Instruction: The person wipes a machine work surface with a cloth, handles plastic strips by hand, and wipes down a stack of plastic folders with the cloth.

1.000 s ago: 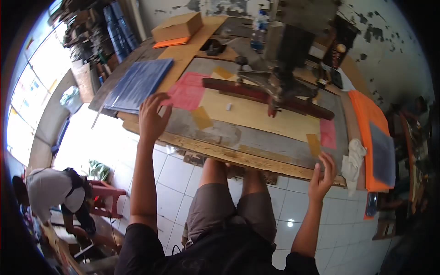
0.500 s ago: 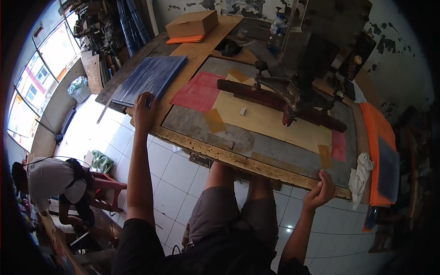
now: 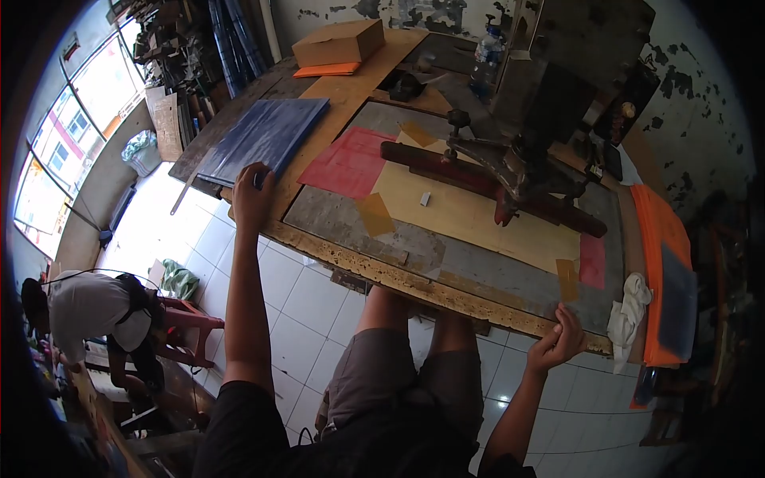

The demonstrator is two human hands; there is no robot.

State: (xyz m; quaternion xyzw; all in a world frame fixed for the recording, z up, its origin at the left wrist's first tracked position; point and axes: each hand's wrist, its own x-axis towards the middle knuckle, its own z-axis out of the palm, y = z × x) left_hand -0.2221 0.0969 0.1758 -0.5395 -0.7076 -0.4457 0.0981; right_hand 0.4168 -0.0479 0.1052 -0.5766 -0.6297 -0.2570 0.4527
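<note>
My left hand [image 3: 253, 195] is at the table's left front edge, by the near corner of a stack of blue plastic sheets [image 3: 267, 135]. Its fingers are curled, with a dark bit between them that I cannot make out. At the right front edge of the worn board [image 3: 382, 275], my right hand [image 3: 560, 341] rests with fingers bent together; what they hold, if anything, is hidden. Between the hands, a tan sheet [image 3: 478, 223] is taped over red sheets [image 3: 347, 163] on a grey plate [image 3: 327, 211]. A small pale block [image 3: 425, 199] lies on the tan sheet.
A press with a dark red bar [image 3: 478, 187] stands over the plate. A cardboard box [image 3: 339, 44] and a water bottle [image 3: 487, 56] are at the back. White cloth [image 3: 629, 315] and orange sheets [image 3: 661, 239] lie right. Another person [image 3: 92, 315] bends at lower left.
The whole view has shifted slightly. Both hands stay at the same places on the table edge, and nothing on the table has visibly moved.
</note>
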